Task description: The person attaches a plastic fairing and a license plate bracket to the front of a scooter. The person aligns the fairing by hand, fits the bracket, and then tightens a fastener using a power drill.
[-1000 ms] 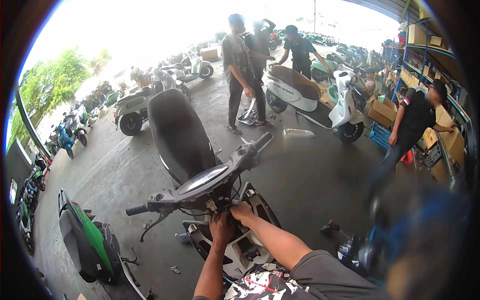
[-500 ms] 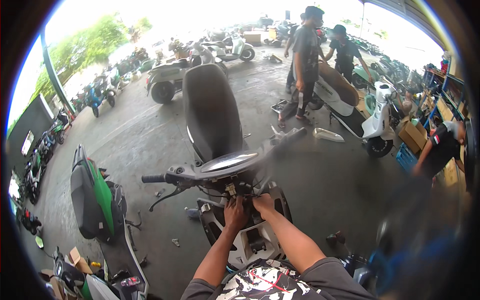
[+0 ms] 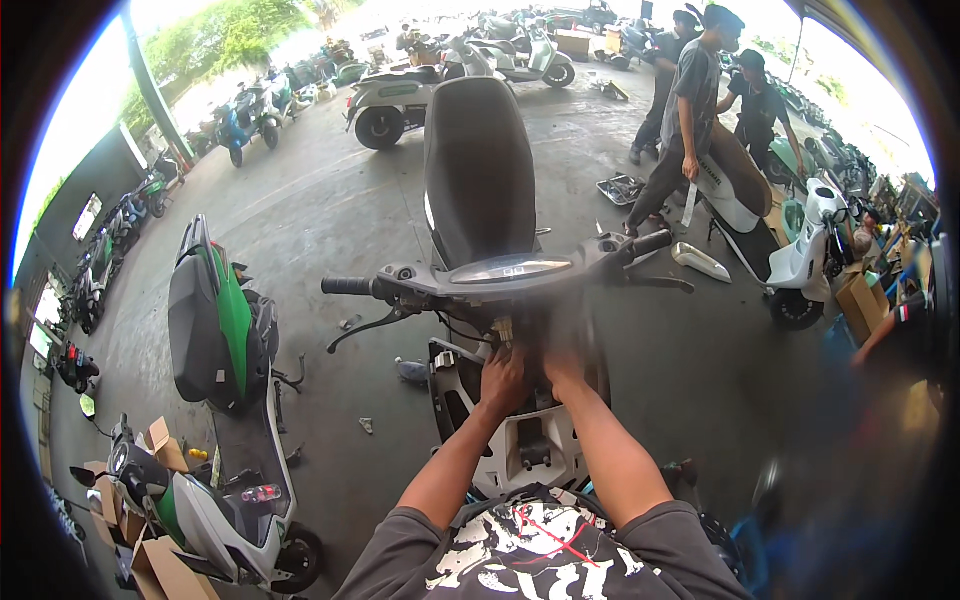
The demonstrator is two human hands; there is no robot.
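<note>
A scooter with a long black seat (image 3: pixel 478 170) stands before me, its handlebar (image 3: pixel 420 285) and oval display (image 3: pixel 508 268) facing me, its front cover off. Below the display, my left hand (image 3: pixel 503 380) has its fingers curled up at a pale connector (image 3: pixel 501 328) among dark cables; what it grips is hidden. My right hand (image 3: pixel 563 368) reaches in just right of it under the handlebar, its fingertips hidden and blurred. Under my forearms is the white and black front frame (image 3: pixel 530 440) of the scooter.
A green and black scooter (image 3: pixel 232 340) stands left, with cartons (image 3: pixel 168 570) and another scooter at lower left. Several co-workers (image 3: pixel 685 120) are around a white scooter (image 3: pixel 815 250) at right, a loose white panel (image 3: pixel 700 260) on the floor. Parked scooters line the back and left.
My view has turned, shifting the scene around the scooter and showing more on the left. Both hands stay under the handlebar. The co-worker in grey has stepped, legs now apart.
</note>
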